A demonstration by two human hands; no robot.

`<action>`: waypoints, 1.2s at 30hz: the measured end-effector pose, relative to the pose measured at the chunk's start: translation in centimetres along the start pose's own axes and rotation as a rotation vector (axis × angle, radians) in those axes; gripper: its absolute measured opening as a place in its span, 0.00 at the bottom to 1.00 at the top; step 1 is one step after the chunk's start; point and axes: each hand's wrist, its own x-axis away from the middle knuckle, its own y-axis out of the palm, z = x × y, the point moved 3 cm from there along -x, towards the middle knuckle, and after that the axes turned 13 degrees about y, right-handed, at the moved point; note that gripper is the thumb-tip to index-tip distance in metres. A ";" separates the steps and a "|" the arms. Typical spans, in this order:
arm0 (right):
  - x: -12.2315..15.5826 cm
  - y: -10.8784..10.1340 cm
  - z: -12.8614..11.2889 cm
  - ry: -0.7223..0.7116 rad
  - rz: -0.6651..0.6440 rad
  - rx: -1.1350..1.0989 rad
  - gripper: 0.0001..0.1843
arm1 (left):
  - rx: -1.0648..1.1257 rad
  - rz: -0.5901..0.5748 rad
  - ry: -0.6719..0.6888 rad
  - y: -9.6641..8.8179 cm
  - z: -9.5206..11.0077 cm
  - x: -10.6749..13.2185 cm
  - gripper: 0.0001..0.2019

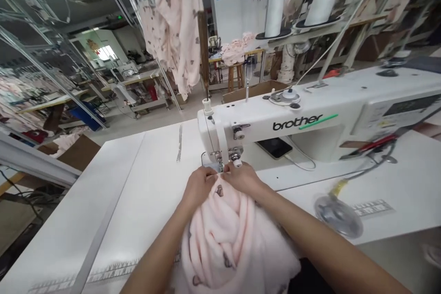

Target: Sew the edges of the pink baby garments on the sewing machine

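A pink fleece garment piece [220, 234] with small printed figures lies bunched over the table's front edge and rises to the needle area of a white sewing machine [310, 105]. My left hand [201, 184] pinches the cloth's upper edge just left of the presser foot [221, 165]. On the other side, my right hand [241, 177] grips the same edge, close under the machine head. Both hands have their fingers closed on the fabric. The exact spot where cloth meets needle is partly hidden by the fingers.
A phone [274, 147] with a white cable lies under the machine arm. At the right are a round clear-and-grey object [339, 216] and a ruler strip [375, 207]. Thread cones [275, 14] stand behind. Pink garments [177, 23] hang at the back.
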 end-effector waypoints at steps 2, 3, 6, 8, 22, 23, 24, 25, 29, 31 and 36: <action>-0.5 -0.2 0.2 0.039 -0.007 -0.010 0.08 | 0.000 -0.016 -0.034 0.2 -0.4 -0.7 0.10; -0.6 -0.4 0.4 0.058 -0.010 -0.017 0.08 | -0.001 -0.019 -0.048 0.2 -0.5 -1.0 0.10; -0.9 -0.9 0.7 0.097 -0.022 -0.021 0.08 | -0.007 -0.020 -0.060 0.5 -0.6 -1.8 0.10; -1.0 -1.1 0.7 0.111 -0.029 -0.018 0.08 | -0.009 -0.030 -0.056 0.7 -0.4 -2.0 0.10; -1.1 -1.7 0.5 0.113 0.015 0.031 0.08 | -0.028 -0.045 -0.060 0.4 0.0 -2.5 0.08; -1.1 -1.7 0.5 0.103 0.023 0.035 0.08 | -0.026 -0.047 -0.050 0.3 0.0 -2.6 0.08; -1.1 -1.6 0.5 0.095 0.030 0.039 0.09 | -0.026 -0.044 -0.043 0.2 -0.1 -2.6 0.08; -1.1 -1.6 0.6 0.091 0.036 0.044 0.09 | -0.028 -0.038 -0.038 0.1 -0.1 -2.7 0.08; -1.2 -1.4 0.6 0.077 0.053 0.055 0.08 | -0.041 -0.020 -0.032 0.1 -0.3 -2.9 0.07; -1.1 -1.3 0.6 0.069 0.065 0.053 0.08 | -0.051 -0.015 -0.033 0.2 -0.3 -2.9 0.07; -1.1 -1.2 0.7 0.087 0.089 0.051 0.07 | -0.097 0.001 -0.038 0.5 -0.3 -2.9 0.07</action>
